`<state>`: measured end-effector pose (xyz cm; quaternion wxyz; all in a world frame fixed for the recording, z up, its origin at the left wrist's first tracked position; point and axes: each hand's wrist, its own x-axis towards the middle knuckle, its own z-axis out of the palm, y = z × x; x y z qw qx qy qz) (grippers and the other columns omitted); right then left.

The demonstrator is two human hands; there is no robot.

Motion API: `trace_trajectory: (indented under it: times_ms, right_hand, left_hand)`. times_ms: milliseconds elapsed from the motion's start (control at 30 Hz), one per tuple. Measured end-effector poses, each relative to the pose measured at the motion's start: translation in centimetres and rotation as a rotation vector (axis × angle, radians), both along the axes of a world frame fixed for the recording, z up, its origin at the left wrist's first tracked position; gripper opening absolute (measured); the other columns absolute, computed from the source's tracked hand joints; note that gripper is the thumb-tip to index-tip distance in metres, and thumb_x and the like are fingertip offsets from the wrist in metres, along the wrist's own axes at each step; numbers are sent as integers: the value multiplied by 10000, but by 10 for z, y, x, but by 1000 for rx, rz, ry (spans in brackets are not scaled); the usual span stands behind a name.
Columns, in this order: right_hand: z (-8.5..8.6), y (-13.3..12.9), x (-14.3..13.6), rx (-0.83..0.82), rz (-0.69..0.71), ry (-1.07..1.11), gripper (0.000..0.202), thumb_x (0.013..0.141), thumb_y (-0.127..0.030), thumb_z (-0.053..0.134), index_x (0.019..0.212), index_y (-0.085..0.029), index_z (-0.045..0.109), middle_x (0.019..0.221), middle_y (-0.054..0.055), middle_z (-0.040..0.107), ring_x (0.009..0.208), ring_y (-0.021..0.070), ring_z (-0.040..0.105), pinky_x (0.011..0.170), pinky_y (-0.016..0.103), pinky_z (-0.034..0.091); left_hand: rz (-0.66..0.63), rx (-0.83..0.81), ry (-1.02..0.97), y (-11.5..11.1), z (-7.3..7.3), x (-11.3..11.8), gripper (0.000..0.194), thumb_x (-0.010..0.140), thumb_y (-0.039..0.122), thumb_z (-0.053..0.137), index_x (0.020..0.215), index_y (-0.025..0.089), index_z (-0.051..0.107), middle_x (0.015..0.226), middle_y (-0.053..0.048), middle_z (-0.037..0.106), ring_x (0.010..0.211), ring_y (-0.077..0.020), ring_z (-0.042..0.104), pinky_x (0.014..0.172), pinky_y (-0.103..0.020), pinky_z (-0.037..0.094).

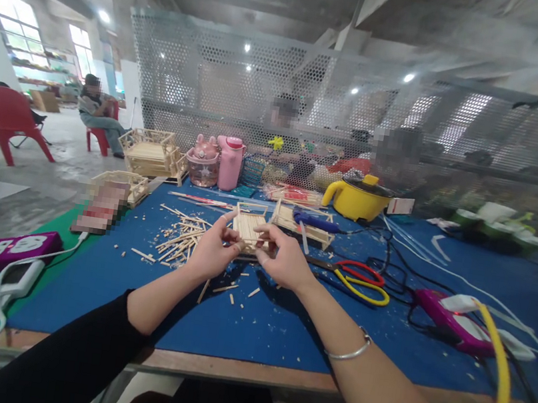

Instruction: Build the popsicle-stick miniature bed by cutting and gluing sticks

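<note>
A: What is being handled near the blue tabletop's [238, 338] middle?

B: A small, slatted, pale wooden frame [247, 226] is being pinched by the left hand [215, 249] and the right hand [287, 258].

A: And progress?

B: Its slats are already being shown aligned; slim, square-cut wooden sticks [181, 237] are being left unjoined toward the left edge, an assembled openwork wooden rack [152, 150] being kept by the far-left corner.

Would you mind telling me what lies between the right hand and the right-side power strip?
In the head view, scissors and black cable lie between the right hand and that power strip.
</note>
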<state>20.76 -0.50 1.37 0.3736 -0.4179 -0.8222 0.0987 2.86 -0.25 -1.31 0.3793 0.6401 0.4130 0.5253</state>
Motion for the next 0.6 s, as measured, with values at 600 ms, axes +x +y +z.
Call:
trace_trajectory:
  times_ms: [600]
  right_hand:
    - [9,-10,-3,42,-31,-19,439,719,-105,600,1146,-209,617,781,7,746,747,180,675,749,310,474]
  left_hand:
    - [-162,6,21,-6,2,-1,689,765,183,623,1382,157,318,784,19,592,739,-111,563,717,-262,449]
